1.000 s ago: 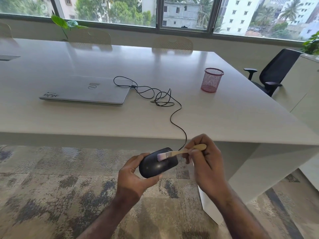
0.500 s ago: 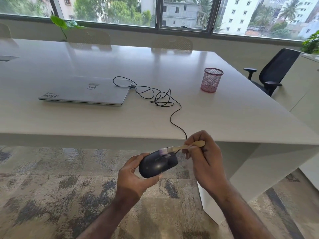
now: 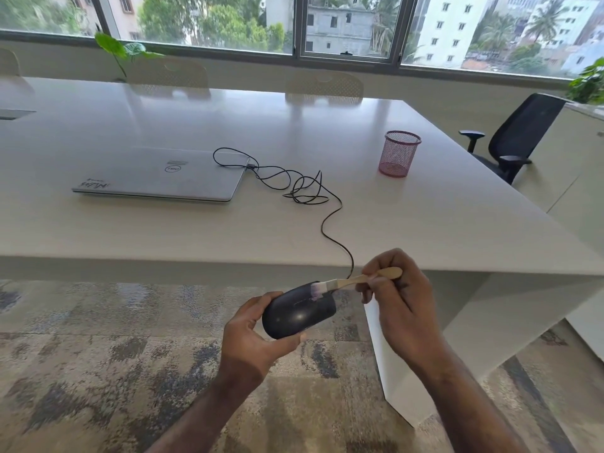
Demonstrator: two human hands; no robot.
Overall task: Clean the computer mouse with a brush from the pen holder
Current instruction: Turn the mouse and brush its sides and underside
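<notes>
My left hand (image 3: 251,338) grips a black wired computer mouse (image 3: 295,312) from below and the left, holding it in the air in front of the table's near edge. My right hand (image 3: 398,305) pinches the wooden handle of a small brush (image 3: 353,281). The brush's pale bristles rest on the top front of the mouse. The mouse's black cable (image 3: 327,220) runs up over the table edge, coils, and reaches the closed silver laptop (image 3: 160,174). A pink mesh pen holder (image 3: 398,153) stands on the table to the right, with nothing showing in it.
The large white table (image 3: 425,223) spans the view, with its leg panel right of my hands. A black office chair (image 3: 513,138) stands at the right, pale chairs at the far side. Patterned carpet lies below, and windows and plants are at the back.
The brush head moved up the mouse's surface toward its front, then back a little; my right hand shifted slightly with it. The left hand and mouse stayed nearly still.
</notes>
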